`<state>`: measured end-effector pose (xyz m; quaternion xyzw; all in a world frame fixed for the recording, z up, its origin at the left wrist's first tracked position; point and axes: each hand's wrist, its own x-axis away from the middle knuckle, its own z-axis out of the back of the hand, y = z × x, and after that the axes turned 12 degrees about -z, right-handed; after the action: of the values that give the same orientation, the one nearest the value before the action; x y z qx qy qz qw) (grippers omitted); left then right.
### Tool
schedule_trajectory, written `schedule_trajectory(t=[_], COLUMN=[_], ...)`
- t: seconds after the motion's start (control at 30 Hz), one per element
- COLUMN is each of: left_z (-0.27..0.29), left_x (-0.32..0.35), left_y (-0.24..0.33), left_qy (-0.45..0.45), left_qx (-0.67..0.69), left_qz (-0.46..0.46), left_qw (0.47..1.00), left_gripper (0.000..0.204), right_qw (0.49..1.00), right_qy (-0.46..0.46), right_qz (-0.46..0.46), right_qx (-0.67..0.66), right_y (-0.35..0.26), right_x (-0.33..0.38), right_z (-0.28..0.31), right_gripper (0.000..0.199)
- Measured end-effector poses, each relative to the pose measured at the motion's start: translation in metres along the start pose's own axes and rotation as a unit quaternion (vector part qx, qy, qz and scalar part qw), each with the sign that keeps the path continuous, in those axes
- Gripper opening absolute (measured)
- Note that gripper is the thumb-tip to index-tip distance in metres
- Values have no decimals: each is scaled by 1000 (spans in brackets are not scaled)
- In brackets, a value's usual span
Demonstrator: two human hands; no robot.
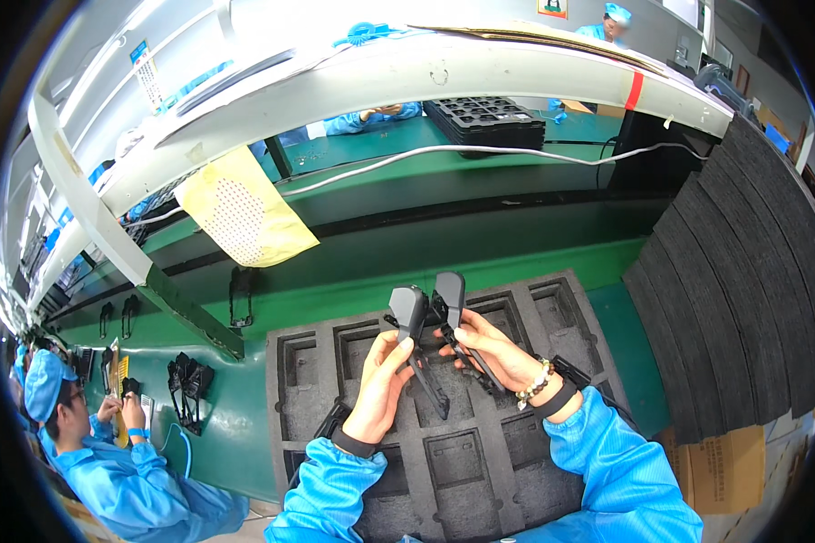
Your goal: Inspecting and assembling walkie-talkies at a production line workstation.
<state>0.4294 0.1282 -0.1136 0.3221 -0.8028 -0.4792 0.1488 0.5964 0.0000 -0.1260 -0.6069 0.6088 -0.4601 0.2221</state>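
My left hand (379, 384) grips a black plastic part (408, 312) by its middle, thumb on top; it has a rounded grey head and a long thin arm that slants down to the right. In my right hand (498, 351) is a similar black plastic part (449, 294), its rounded head up and its arm pointing down beside my palm. The two parts are held close together, heads nearly side by side. Below them lies a dark grey foam tray (414, 436) with rectangular recesses. My fingers hide some of each part.
Tall stacked dark foam sheets (729, 299) stand right, above a cardboard box (723, 466). A white shelf beam (407, 86) crosses ahead with a hanging yellow sheet (244, 208). At left, a co-worker (109, 452) handles something near black parts (188, 389) on the green bench. Black trays (486, 122) are stacked beyond.
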Motion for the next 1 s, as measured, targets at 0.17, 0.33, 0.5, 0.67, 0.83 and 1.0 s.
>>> schedule_trajectory(t=[0.17, 0.33, 0.5, 0.67, 0.83, 1.0], left_z=[2, 11, 31, 36, 32, 22], left_x=[0, -8, -17, -18, -14, -8], left_y=[7, 22, 15, 7, 14, 22], left_qy=[13, -95, -192, -190, -203, -167], left_qx=[25, 44, 38, 69, 23, 31], left_qz=[5, -69, -154, -173, -165, -96], left_qw=[1000, 992, 968, 964, 965, 981], left_gripper=[27, 50, 67, 75, 81, 85], right_qw=[996, 905, 874, 824, 795, 901], right_qy=[22, 64, 64, 72, 73, 35], right_qz=[69, 315, 329, 347, 370, 327], right_qx=[44, 279, 352, 441, 475, 282], right_y=[1, 7, 7, 0, -1, 8], right_x=[2, 7, 13, 18, 20, 14], right_z=[-5, -9, -17, -19, -22, -18], right_gripper=[79, 99, 104, 99, 97, 102])
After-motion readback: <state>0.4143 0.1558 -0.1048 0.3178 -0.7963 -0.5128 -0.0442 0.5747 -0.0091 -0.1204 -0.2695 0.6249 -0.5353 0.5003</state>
